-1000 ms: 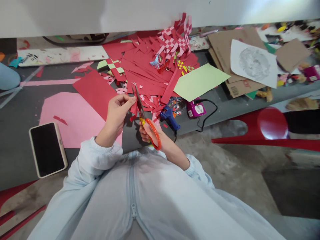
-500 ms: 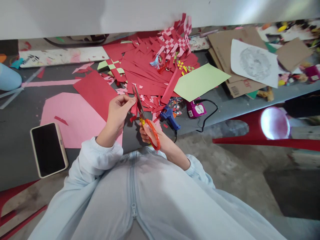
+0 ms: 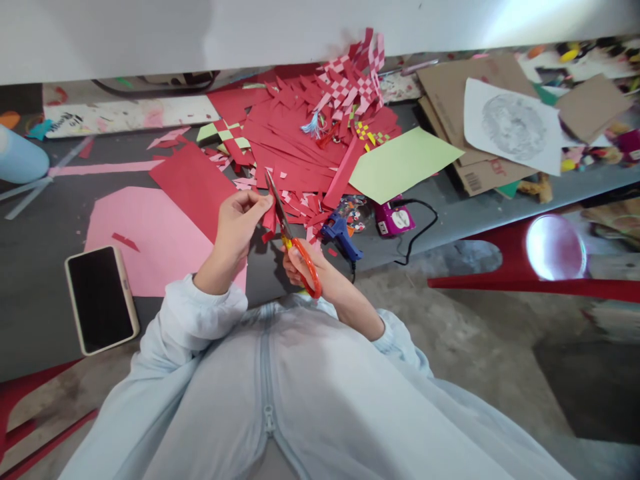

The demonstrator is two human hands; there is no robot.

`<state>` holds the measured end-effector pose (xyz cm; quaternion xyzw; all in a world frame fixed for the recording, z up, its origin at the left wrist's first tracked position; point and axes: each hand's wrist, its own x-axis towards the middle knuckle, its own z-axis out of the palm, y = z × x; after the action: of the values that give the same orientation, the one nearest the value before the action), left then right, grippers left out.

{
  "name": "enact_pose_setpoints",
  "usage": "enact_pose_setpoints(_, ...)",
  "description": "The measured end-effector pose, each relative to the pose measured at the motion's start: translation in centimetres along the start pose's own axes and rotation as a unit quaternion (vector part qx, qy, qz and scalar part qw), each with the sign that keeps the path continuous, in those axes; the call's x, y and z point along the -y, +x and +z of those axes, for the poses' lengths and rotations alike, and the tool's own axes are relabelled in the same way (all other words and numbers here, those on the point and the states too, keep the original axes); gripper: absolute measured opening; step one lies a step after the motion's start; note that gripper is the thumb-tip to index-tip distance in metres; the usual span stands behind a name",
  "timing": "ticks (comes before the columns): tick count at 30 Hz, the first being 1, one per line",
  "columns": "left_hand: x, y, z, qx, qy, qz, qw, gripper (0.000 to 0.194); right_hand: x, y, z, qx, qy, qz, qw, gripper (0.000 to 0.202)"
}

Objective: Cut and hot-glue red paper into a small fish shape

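My right hand (image 3: pixel 303 263) is closed round the orange handle of a pair of scissors (image 3: pixel 310 270), whose blades point up and away over the table. Between thumb and fingers, my left hand (image 3: pixel 237 223) pinches a small red paper strip (image 3: pixel 269 220) close beside the blades. Part of that strip is hidden by the fingers and the scissors. Red and pink paper scraps (image 3: pixel 300 205) lie under and past the blade tips. Left of my left hand, a red sheet (image 3: pixel 187 183) overlaps a large pink sheet (image 3: pixel 145 233).
A phone (image 3: pixel 101 300) lies at the left table edge. A blue glue gun (image 3: pixel 343 237), a purple box (image 3: pixel 395 219) and a light green sheet (image 3: pixel 407 163) are to the right. Farther right are cardboard pieces (image 3: pixel 467 150) and a printed sheet (image 3: pixel 513 127). Woven checkered strips (image 3: pixel 350 83) lie behind.
The view has shifted slightly, so everything sits a little farther right. Both hands, the scissors and the red strip keep nearly the same pose.
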<state>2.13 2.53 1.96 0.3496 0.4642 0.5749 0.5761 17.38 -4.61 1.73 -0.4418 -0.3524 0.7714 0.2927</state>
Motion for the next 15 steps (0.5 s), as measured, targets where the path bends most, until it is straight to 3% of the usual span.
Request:
enact_pose_setpoints(7, -0.08, 0.0, -0.02, 0.007, -0.001, -0.002, 1.0, 0.026, 0.23, -0.28, 0.01, -0.006, -0.032, -0.005, 0.999, 0.052)
enact_pose_setpoints(15, -0.6, 0.24, -0.29, -0.007, 0.016, -0.026, 1.0, 0.022, 0.67, -0.06, -0.43, -0.016, 0.021, 0.007, 1.0, 0.055)
